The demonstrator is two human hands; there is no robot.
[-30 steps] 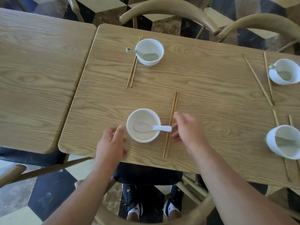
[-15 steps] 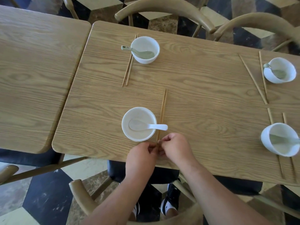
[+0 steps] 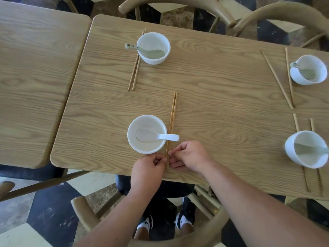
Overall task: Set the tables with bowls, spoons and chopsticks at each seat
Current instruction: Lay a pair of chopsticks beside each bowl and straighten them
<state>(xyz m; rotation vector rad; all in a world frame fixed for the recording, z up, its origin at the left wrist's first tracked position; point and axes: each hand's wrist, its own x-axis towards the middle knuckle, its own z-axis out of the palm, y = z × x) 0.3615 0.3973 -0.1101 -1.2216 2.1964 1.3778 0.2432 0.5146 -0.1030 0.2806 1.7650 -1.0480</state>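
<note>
**A:** Where do the chopsticks sit right now?

**B:** The chopsticks (image 3: 171,125) lie flat on the table (image 3: 222,104), side by side along the right of the bowl (image 3: 146,134). They are so close to its wall that I cannot tell whether they touch. Their tips reach well beyond the bowl, away from you, and their blunt ends run past it towards you. The spoon (image 3: 158,137) rests in the bowl, and its handle juts over the right rim, crossing above the chopsticks.

**A:** And my hands?

**B:** Both are narrowed to a pinch on the blunt ends, just on your side of the bowl. Your left hand (image 3: 147,168) comes in from the bowl's side and your right hand (image 3: 190,157) from the other, with the fingers curled and the fingertips meeting the chopsticks.

**A:** How will they handle?

**B:** They look like thin wooden sticks, so expect them to be stiff and very light. On this smooth table they will probably roll or skid. A small nudge at your end is likely to swing the far tips wide. The blunt ends are the right place to hold them, and you should slide them rather than lift. The spoon handle hangs over them, so raising the chopsticks could knock it. The spoon looks glazed and loose, so it may slip. The bowl looks like ceramic, heavier and easy to chip. If it has to move, take it by the wall.
</note>
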